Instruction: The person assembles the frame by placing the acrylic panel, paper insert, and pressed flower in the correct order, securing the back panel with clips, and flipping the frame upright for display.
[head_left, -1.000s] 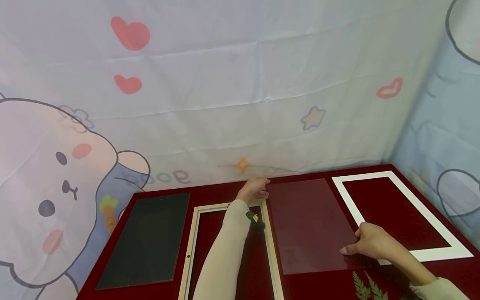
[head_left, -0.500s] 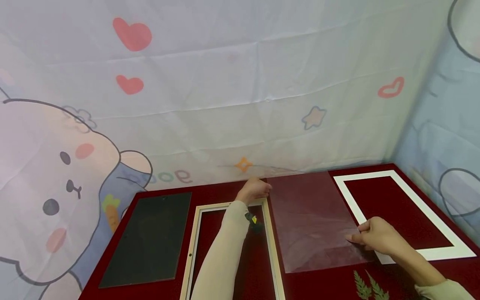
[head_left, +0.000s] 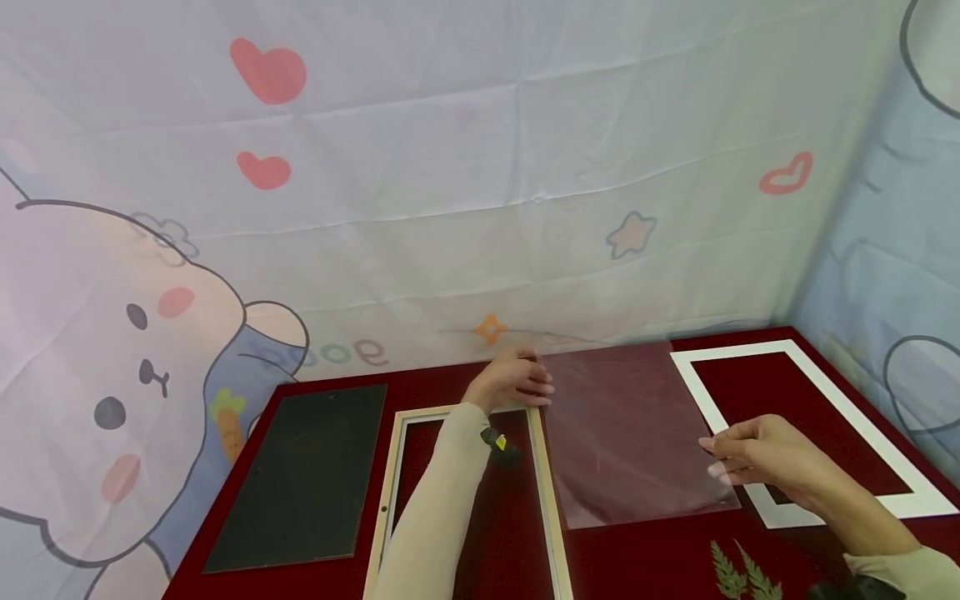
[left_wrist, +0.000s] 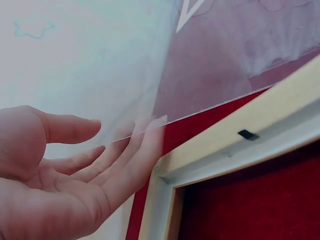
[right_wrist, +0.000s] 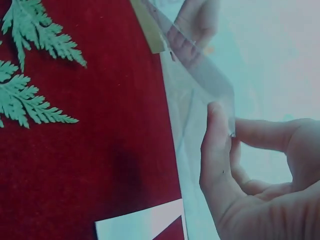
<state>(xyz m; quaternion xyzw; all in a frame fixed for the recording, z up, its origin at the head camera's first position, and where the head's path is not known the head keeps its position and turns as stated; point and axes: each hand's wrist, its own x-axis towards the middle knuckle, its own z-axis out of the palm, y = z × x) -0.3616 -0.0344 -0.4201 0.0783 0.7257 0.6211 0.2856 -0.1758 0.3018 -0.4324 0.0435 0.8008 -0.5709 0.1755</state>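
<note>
A clear plastic sheet (head_left: pixel 630 442) is tilted above the dark red tabletop, between a pale wooden frame (head_left: pixel 553 500) and a white mat border (head_left: pixel 855 417). My right hand (head_left: pixel 780 462) pinches its near right corner; in the right wrist view, thumb and finger meet at the sheet's corner (right_wrist: pixel 227 107). At the far left corner is my left hand (head_left: pixel 510 383), above the wooden frame's far right corner. In the left wrist view, the fingers (left_wrist: pixel 135 170) lie extended behind the sheet's edge, and the thumb (left_wrist: pixel 75 129) stands apart from them.
A dark backing panel (head_left: pixel 300 479) lies at the table's left. Pressed fern leaves (head_left: pixel 742 571) lie at the near right, below the sheet. A printed cloth backdrop (head_left: pixel 465 167) rises directly behind the table's far edge.
My right hand has lifted the sheet's near right corner off the table and moved slightly right. My left hand's fingers have spread from a curled shape at the far corner.
</note>
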